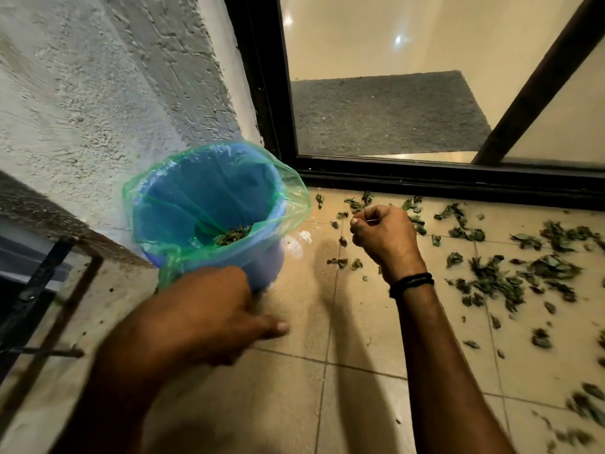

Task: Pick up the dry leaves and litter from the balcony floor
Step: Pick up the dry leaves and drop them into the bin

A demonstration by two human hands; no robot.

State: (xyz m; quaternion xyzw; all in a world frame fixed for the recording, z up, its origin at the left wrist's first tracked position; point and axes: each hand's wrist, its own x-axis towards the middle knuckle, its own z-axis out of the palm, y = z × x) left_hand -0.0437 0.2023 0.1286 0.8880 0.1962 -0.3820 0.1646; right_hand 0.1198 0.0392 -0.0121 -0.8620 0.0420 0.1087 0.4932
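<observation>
Head view: the right hand [383, 237] is being held just beside the bin [203, 185] rim, fingers curled into a fist and pinching a thin sliver [370, 220] (anything more inside cannot be told). The left hand [209, 309] is showing blurred against the bin's base, thumb out; its grip cannot be told. Leaves [491, 280] are lying scattered over the floor [360, 388] to the right. The fist is best being carried fully over the liner [294, 191] before being opened.
</observation>
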